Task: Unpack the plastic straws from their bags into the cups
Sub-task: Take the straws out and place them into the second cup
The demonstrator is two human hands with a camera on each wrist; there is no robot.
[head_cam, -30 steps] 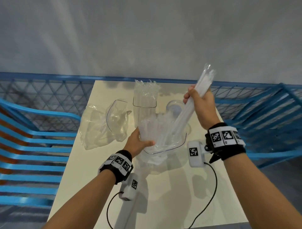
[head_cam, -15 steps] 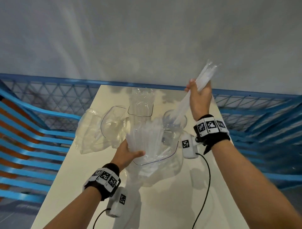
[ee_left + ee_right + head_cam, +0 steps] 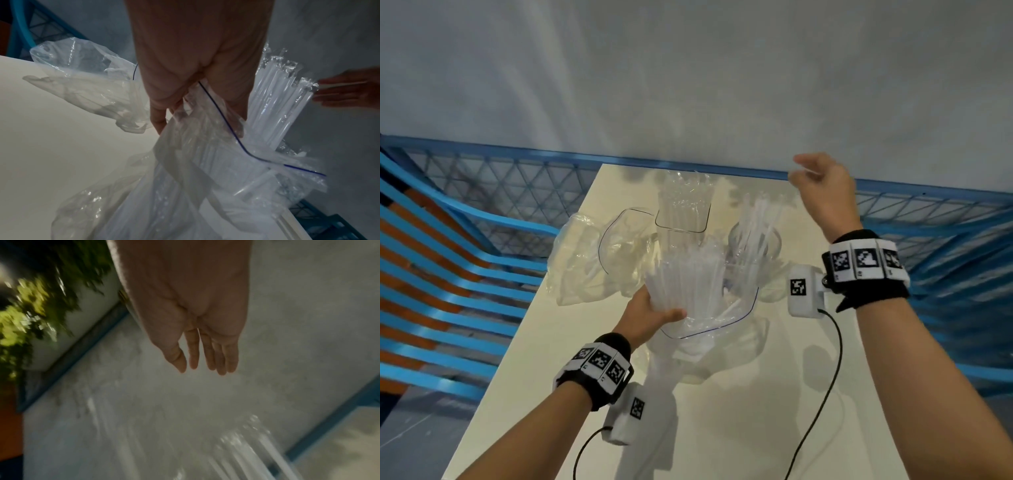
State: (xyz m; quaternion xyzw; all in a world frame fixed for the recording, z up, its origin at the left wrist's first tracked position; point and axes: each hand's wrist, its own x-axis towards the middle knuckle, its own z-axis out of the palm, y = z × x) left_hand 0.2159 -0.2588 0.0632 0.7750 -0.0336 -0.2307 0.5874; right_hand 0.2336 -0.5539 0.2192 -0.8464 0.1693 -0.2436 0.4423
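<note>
My left hand grips the rim of a clear zip bag with a blue seal line, full of wrapped white straws; in the left wrist view the fingers pinch the bag's mouth beside the straws. A round clear cup behind the bag holds a leaning bunch of straws. My right hand hovers empty above and right of that cup, fingers straight in the right wrist view. A square clear cup at the back also holds straws.
A crumpled empty bag lies left of the cups on the cream table. Blue mesh railing runs behind and along both sides of the table. The wrist camera cables trail over the near tabletop.
My right hand carried a bundle of straws from the bag to the round cup, let it go there, and rose away empty. The left hand kept holding the bag.
</note>
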